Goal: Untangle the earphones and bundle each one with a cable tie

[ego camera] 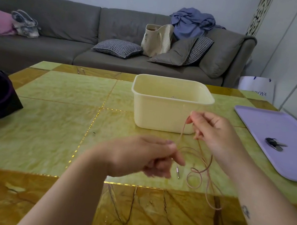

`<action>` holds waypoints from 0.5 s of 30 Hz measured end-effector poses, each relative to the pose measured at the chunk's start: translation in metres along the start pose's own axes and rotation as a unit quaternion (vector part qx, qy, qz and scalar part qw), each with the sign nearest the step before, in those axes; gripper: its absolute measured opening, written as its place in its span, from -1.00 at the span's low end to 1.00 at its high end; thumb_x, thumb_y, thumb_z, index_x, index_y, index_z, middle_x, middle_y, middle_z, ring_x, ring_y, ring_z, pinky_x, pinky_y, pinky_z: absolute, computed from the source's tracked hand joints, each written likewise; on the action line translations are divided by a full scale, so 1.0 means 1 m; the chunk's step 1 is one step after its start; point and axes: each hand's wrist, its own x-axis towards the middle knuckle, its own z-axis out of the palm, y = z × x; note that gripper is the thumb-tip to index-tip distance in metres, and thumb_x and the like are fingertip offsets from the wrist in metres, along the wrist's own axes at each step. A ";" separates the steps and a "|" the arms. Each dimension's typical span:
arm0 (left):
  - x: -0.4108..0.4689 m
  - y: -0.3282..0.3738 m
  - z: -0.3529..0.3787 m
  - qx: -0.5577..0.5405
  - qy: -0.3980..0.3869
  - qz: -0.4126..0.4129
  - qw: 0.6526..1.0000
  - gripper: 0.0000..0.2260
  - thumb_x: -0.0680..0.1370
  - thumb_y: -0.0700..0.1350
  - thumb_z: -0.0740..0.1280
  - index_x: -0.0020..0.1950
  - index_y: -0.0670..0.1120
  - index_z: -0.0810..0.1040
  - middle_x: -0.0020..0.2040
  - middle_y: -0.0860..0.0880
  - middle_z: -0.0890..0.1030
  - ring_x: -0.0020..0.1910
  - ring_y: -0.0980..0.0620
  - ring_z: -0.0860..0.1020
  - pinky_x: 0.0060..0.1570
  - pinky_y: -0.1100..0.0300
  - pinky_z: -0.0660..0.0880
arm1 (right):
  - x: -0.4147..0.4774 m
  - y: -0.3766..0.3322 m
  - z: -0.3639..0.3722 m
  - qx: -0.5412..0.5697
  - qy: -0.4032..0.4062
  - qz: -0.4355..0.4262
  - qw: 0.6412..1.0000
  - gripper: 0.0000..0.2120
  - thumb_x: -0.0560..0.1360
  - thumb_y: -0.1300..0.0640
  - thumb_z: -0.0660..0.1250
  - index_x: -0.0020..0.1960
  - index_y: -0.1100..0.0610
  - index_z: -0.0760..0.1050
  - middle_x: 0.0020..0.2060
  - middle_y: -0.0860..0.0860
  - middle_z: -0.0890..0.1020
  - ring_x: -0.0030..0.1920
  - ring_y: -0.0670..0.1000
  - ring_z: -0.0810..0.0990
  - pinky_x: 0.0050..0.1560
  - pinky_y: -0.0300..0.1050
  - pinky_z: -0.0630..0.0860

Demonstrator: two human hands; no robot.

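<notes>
While our right hand [216, 134] pinches the pink earphone cord [199, 171] between thumb and finger, up in front of the cream tub [165, 113], our left hand [144, 156] is curled and pinches the same cord lower down. Loops of cord hang over the yellow table [55, 117]. Its little metal plug [177, 172] dangles just under our left hand.

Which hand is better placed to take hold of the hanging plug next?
Probably the left hand: it grips the cable just above the plug, while the right hand pinches it higher up.
</notes>
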 end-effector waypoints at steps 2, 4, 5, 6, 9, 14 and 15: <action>0.005 0.002 0.012 -0.121 -0.117 0.029 0.985 -0.72 0.63 -0.02 0.10 0.02 -0.10 0.57 -0.41 0.08 0.39 -0.20 0.06 0.56 0.05 0.01 0.43 | -0.002 0.004 0.004 0.022 -0.019 0.003 1.000 -0.77 0.56 0.02 0.26 -0.23 0.06 0.55 -0.48 -0.11 0.41 -0.43 -0.16 0.39 -0.26 -0.27 0.43; 0.011 0.007 0.019 -0.255 -0.159 0.090 0.949 -0.69 0.61 -0.05 0.07 0.10 -0.17 0.54 -0.37 0.06 0.45 -0.20 0.07 0.58 0.16 -0.10 0.46 | -0.005 0.005 0.008 0.073 -0.053 0.027 0.996 -0.85 0.50 0.09 0.36 -0.19 0.14 0.54 -0.44 0.02 0.44 -0.43 -0.11 0.42 -0.36 -0.30 0.42; 0.013 0.011 0.021 -0.324 -0.152 0.125 0.926 -0.67 0.60 -0.05 0.08 0.14 -0.21 0.53 -0.35 0.04 0.49 -0.19 0.06 0.59 0.15 -0.11 0.49 | -0.007 0.003 0.012 0.090 -0.075 0.043 0.992 -0.85 0.45 0.11 0.35 -0.16 0.21 0.53 -0.42 0.12 0.45 -0.41 -0.06 0.45 -0.40 -0.28 0.44; 0.015 0.015 0.020 -0.392 -0.132 0.159 0.896 -0.66 0.58 -0.06 0.11 0.15 -0.24 0.54 -0.31 0.01 0.52 -0.19 0.04 0.60 0.10 -0.10 0.52 | -0.008 0.005 0.015 0.083 -0.091 0.052 0.991 -0.78 0.45 0.10 0.31 -0.12 0.28 0.53 -0.41 0.20 0.44 -0.39 -0.01 0.46 -0.39 -0.22 0.47; 0.014 0.023 0.008 -0.491 0.030 0.232 0.839 -0.66 0.57 -0.07 0.11 0.18 -0.22 0.53 -0.21 0.01 0.58 -0.18 0.05 0.61 0.09 -0.08 0.53 | -0.012 0.003 0.024 -0.058 -0.144 0.062 0.986 -0.69 0.60 0.07 0.18 -0.18 0.21 0.55 -0.51 0.01 0.41 -0.48 -0.15 0.41 -0.35 -0.26 0.42; 0.012 0.013 -0.019 -0.404 0.278 0.233 0.840 -0.70 0.65 -0.04 0.03 0.30 -0.07 0.41 0.05 0.06 0.66 0.08 0.10 0.59 0.21 0.01 0.40 | -0.021 -0.010 0.028 -0.222 -0.271 0.020 0.936 -0.80 0.56 -0.05 0.24 -0.09 -0.02 0.59 -0.54 -0.24 0.42 -0.48 -0.20 0.38 -0.44 -0.33 0.28; 0.013 0.010 -0.023 -0.337 0.318 0.217 0.859 -0.75 0.65 -0.06 0.05 0.24 -0.04 0.44 0.05 0.07 0.66 0.08 0.11 0.58 0.18 0.04 0.40 | -0.022 -0.015 0.027 -0.230 -0.270 0.012 0.935 -0.82 0.56 -0.04 0.26 -0.09 -0.02 0.60 -0.54 -0.25 0.44 -0.48 -0.19 0.38 -0.44 -0.33 0.28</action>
